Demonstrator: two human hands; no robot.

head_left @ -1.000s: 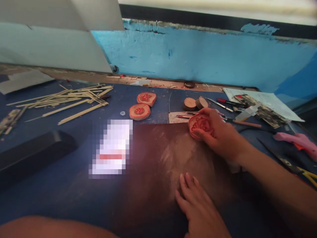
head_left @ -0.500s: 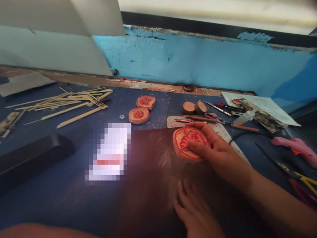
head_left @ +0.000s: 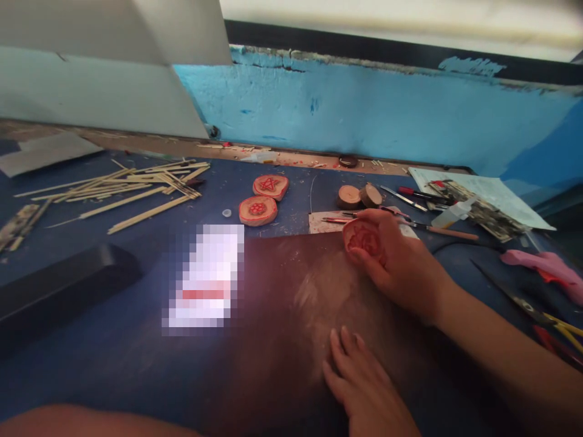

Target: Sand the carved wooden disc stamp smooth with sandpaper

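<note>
My right hand (head_left: pixel 387 258) is closed around a round wood slice (head_left: pixel 362 240) with a red design on its face. The thumb lies across the front, fingers over the top edge; part of the slice is hidden by the hand. Beneath it is a dark brown board (head_left: pixel 273 291) with pale scuffs. Nearer the bottom, my left hand (head_left: pixel 364 382) lies on the board with fingers stretched out and nothing in them. Two more wood slices sit beyond the board, one with a red star (head_left: pixel 270 186), the other with a red flower-like pattern (head_left: pixel 257 210).
Thin wooden sticks (head_left: pixel 136 189) lie in a pile at left. A bright pixelated rectangle (head_left: pixel 209 273) and a dark block (head_left: pixel 68 285) are in front of them. Behind my right hand are plain wood slices (head_left: pixel 350 196) and carving tools (head_left: pixel 450 233). Scissors (head_left: pixel 523 309) lie at right.
My right hand has shifted a little to the right and turned the wood slice, so less of its face shows. The left hand stays nearly in place.
</note>
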